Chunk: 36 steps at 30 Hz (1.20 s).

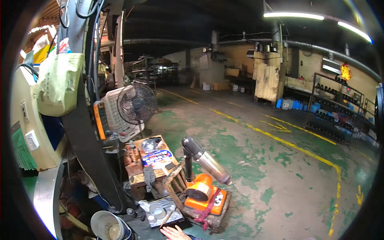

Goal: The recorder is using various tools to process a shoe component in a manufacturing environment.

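One hand [175, 232] shows at the lower edge, fingers spread flat and empty; which hand it is cannot be told, and no second hand is in view. It lies just beside a grey metal tray [161, 212] holding a shallow round tin dish [157, 209]. Right of the tray stands an orange heat gun with a smooth plastic body [204, 194], strapped by a dark red band onto a rough wooden block [210, 219]. Its shiny steel barrel [210, 162] is long and round, its axis slanting from a black cap at upper left down to a muzzle at lower right. Behind sits a small brown wooden table [138, 160] cluttered with packets. Farther back stands a round wire-caged black fan [137, 104]. Beyond stretches a worn concrete floor [256, 168], patchy green, crossed by yellow painted lines [280, 140].
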Each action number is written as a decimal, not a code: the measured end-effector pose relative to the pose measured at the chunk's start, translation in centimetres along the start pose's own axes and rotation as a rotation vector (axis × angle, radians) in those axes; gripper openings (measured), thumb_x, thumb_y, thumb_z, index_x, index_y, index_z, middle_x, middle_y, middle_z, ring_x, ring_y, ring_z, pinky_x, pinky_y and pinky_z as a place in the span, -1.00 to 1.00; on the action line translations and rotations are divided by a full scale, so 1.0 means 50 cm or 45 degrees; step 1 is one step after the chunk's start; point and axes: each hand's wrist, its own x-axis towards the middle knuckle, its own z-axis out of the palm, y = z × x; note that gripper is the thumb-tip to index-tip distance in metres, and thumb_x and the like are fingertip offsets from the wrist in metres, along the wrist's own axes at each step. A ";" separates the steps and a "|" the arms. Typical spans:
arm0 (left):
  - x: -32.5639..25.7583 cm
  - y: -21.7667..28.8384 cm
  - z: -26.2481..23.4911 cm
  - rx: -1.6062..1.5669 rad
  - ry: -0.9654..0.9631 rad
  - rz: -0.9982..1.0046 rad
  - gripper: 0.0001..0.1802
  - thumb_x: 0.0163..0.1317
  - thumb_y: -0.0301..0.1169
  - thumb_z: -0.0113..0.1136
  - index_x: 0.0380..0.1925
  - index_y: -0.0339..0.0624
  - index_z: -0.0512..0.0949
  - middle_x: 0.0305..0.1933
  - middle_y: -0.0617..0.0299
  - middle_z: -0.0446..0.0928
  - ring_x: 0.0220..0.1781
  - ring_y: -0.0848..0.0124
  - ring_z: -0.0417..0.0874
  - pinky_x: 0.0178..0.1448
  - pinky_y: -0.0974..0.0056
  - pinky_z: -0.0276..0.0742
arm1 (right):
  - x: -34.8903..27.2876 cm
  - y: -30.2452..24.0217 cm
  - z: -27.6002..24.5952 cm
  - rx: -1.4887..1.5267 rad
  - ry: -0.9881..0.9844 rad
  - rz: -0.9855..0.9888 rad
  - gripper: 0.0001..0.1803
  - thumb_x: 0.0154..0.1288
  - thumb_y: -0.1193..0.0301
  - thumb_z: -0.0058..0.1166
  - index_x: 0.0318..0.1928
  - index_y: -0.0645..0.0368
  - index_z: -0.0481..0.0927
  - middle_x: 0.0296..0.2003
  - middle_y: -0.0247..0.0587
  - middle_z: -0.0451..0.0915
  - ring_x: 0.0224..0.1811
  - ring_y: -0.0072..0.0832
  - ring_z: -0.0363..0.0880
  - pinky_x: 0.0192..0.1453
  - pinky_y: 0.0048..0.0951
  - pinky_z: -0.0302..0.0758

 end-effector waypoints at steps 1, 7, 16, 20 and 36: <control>0.006 0.008 -0.005 0.019 -0.017 -0.013 -0.94 0.00 -0.51 0.20 -0.48 -0.25 0.57 -0.33 0.08 0.58 -0.25 0.16 0.56 -0.09 0.19 0.44 | 0.000 0.001 0.002 0.005 0.010 0.003 -0.32 0.09 0.29 -0.02 0.25 0.15 0.17 0.22 -0.06 0.21 0.29 -0.25 0.13 0.31 0.04 -0.03; 0.012 0.017 -0.012 -0.023 -0.043 -0.046 -0.93 0.01 -0.47 0.20 -0.50 -0.25 0.56 -0.33 0.06 0.56 -0.24 0.14 0.54 -0.08 0.19 0.42 | -0.003 0.001 0.001 0.020 0.059 0.012 -0.33 0.07 0.30 -0.02 0.24 0.15 0.20 0.19 -0.07 0.27 0.26 -0.26 0.17 0.31 0.02 -0.02; -0.002 0.006 -0.008 0.037 -0.004 -0.115 -0.84 0.16 -0.49 0.04 -0.27 -0.27 0.54 -0.23 0.01 0.54 -0.19 0.10 0.53 -0.05 0.17 0.41 | -0.007 -0.006 -0.002 0.047 0.127 -0.015 -0.36 0.06 0.34 -0.02 0.21 0.16 0.23 0.12 -0.06 0.33 0.20 -0.24 0.23 0.28 0.01 0.02; 0.004 0.010 -0.013 0.029 0.074 -0.146 -0.83 0.17 -0.49 0.04 -0.26 -0.25 0.56 -0.17 0.00 0.55 -0.16 0.10 0.54 -0.04 0.18 0.42 | -0.002 -0.014 0.002 0.079 0.139 -0.022 -0.39 0.07 0.34 -0.02 0.19 0.16 0.26 0.09 -0.06 0.35 0.18 -0.23 0.25 0.27 0.00 0.04; -0.026 -0.021 0.018 0.004 0.091 -0.164 -0.90 0.10 -0.46 0.11 -0.46 -0.26 0.53 -0.14 0.00 0.53 -0.15 0.12 0.52 -0.02 0.18 0.41 | -0.009 -0.003 -0.012 0.120 0.134 -0.008 -0.45 0.09 0.32 -0.03 0.15 0.17 0.31 0.04 -0.03 0.40 0.14 -0.21 0.30 0.26 0.04 0.05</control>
